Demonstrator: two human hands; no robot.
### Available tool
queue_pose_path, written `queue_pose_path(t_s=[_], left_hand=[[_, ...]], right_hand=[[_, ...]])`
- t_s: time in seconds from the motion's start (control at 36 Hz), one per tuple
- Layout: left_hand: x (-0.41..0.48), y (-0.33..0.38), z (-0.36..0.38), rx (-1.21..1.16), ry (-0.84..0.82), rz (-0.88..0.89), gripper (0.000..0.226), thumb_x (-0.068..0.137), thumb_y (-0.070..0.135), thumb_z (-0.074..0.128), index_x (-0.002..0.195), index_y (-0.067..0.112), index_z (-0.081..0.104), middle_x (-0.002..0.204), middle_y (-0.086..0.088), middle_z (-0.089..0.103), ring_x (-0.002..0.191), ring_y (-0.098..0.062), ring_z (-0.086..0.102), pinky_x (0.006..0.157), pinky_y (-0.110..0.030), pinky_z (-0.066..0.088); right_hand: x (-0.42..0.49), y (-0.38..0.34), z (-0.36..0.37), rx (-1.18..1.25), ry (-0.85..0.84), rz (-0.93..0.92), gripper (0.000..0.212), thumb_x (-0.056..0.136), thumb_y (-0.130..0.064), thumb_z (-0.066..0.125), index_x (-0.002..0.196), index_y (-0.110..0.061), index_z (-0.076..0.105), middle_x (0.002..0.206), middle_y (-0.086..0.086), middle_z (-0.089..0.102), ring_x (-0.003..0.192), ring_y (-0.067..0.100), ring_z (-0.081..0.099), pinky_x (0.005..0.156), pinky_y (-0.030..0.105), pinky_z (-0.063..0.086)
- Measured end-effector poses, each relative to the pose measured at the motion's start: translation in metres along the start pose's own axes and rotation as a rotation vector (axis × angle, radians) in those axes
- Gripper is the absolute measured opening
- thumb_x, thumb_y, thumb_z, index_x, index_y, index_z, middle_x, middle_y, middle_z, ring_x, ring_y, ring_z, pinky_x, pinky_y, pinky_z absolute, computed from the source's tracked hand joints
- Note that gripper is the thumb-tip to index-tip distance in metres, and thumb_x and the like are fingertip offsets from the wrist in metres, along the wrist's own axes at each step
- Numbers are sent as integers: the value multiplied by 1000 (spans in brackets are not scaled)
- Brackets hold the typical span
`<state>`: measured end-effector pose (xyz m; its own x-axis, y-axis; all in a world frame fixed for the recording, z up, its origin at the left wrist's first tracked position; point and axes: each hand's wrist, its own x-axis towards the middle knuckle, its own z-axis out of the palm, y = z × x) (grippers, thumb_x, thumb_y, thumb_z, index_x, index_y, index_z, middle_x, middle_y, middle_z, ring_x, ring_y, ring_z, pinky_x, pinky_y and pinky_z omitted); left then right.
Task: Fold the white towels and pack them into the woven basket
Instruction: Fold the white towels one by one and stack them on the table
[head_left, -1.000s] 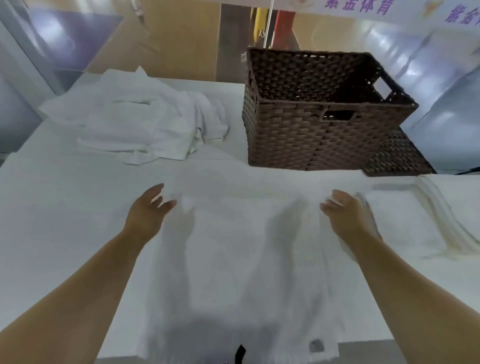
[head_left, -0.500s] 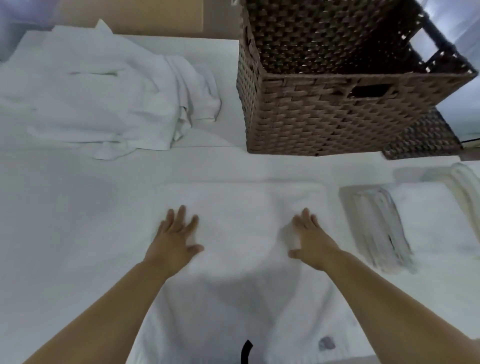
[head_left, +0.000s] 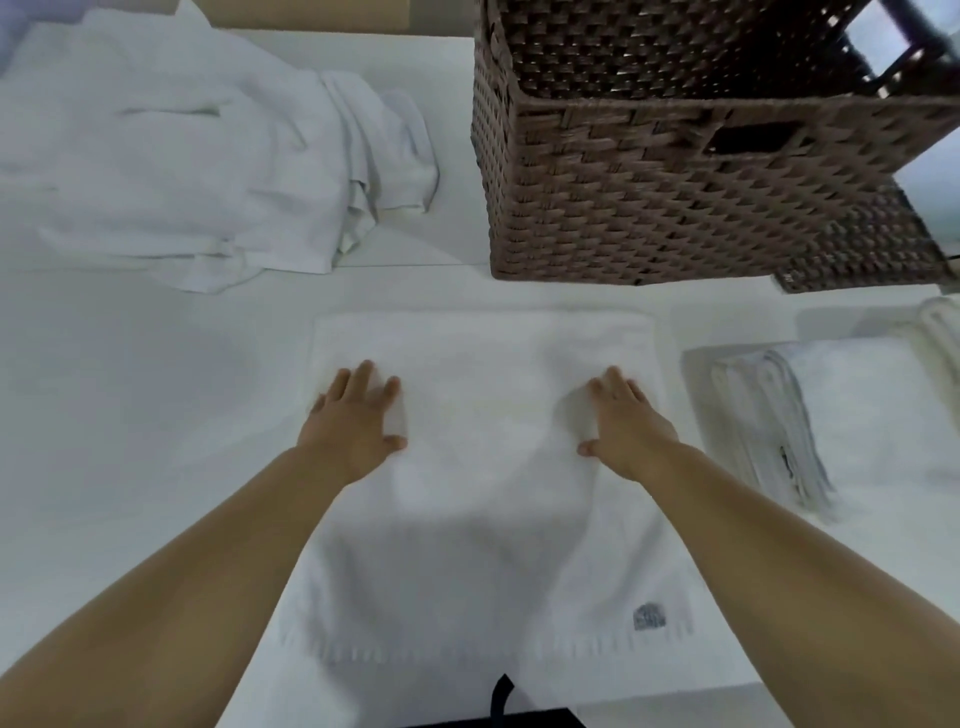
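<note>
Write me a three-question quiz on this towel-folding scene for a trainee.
1. True or false: the left hand and right hand both rest flat on the spread towel.
2. Fill in: the crumpled pile lies to the woven basket's ____.
3. Where is the folded stack? A: left of the spread towel. B: right of the spread towel. C: inside the woven basket.
Key: 1 true; 2 left; 3 B.
</note>
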<state>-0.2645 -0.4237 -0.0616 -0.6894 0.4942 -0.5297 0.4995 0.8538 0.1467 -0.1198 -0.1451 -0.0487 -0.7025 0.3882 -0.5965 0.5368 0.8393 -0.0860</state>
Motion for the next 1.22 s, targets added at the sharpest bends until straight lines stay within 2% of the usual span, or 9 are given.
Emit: queue_pose_path(t_s=[0.14, 0.36, 0.5, 0.67, 0.75, 0.86, 1.0, 1.14, 1.22], left_hand=[[-39, 15, 10, -25, 109, 29, 57, 91, 44, 52, 142, 27, 36, 151, 1, 23, 137, -26, 24, 108, -38, 31], [-127, 40, 64, -168, 216, 35, 39, 89, 40, 58, 126, 28, 56, 133, 7, 43, 122, -21, 37, 103, -31, 34], [-167, 50, 102, -212, 178, 16, 47, 86, 44, 60, 130, 28, 51, 142, 6, 34, 130, -20, 28, 106, -30, 29], [-192, 58, 129, -208, 147, 28, 56, 87, 35, 61, 139, 29, 41, 152, 6, 21, 139, -17, 15, 109, -29, 29], [-196, 65, 128, -162, 208, 63, 45, 83, 23, 69, 126, 22, 57, 143, -2, 41, 131, -27, 35, 100, -36, 42], [-197, 75, 131, 28, 326, 154, 40, 54, 4, 89, 90, 7, 72, 105, -17, 67, 90, -37, 67, 56, -39, 58], [-193, 79, 133, -39, 407, 134, 23, 61, -3, 85, 79, -1, 71, 96, -19, 70, 85, -38, 68, 64, -44, 59], [-188, 74, 129, -262, 427, -14, 18, 93, 12, 56, 104, 2, 66, 103, -12, 69, 101, -33, 60, 86, -39, 47], [-186, 71, 128, -240, 371, -16, 23, 97, 19, 48, 105, 2, 61, 107, -12, 65, 104, -34, 54, 86, -40, 45]], right_hand=[[-27, 0, 8, -5, 196, -113, 43, 95, -30, 51, 135, -18, 44, 140, -2, 41, 125, 21, 43, 94, 35, 42], [-90, 21, 46, 60, 246, -297, 27, 97, -32, 45, 119, -24, 59, 118, -8, 58, 106, 14, 54, 81, 27, 43], [-118, 37, 80, 37, 164, -344, 35, 97, -35, 46, 130, -25, 52, 133, -11, 49, 119, 11, 47, 89, 24, 41], [-135, 55, 109, -15, -17, -373, 62, 97, -41, 47, 149, -20, 22, 160, -9, -3, 147, 13, 0, 114, 30, 23], [-141, 63, 115, -60, -30, -378, 73, 96, -43, 47, 152, -18, 8, 158, -7, -16, 146, 16, -10, 116, 29, 14], [-146, 68, 118, -123, -7, -391, 81, 94, -48, 49, 152, -13, 3, 158, -1, -18, 146, 22, -13, 117, 31, 7], [-148, 60, 126, -170, 37, -411, 85, 88, -58, 50, 150, -15, 11, 158, 6, -13, 145, 33, -12, 117, 41, 0], [-152, 45, 133, -224, 109, -500, 65, 90, -47, 53, 143, -14, 33, 157, 7, 12, 145, 31, 6, 115, 47, 8], [-154, 40, 125, -141, 274, -540, 44, 68, -11, 79, 110, -5, 66, 125, 15, 60, 117, 35, 57, 96, 47, 46]])
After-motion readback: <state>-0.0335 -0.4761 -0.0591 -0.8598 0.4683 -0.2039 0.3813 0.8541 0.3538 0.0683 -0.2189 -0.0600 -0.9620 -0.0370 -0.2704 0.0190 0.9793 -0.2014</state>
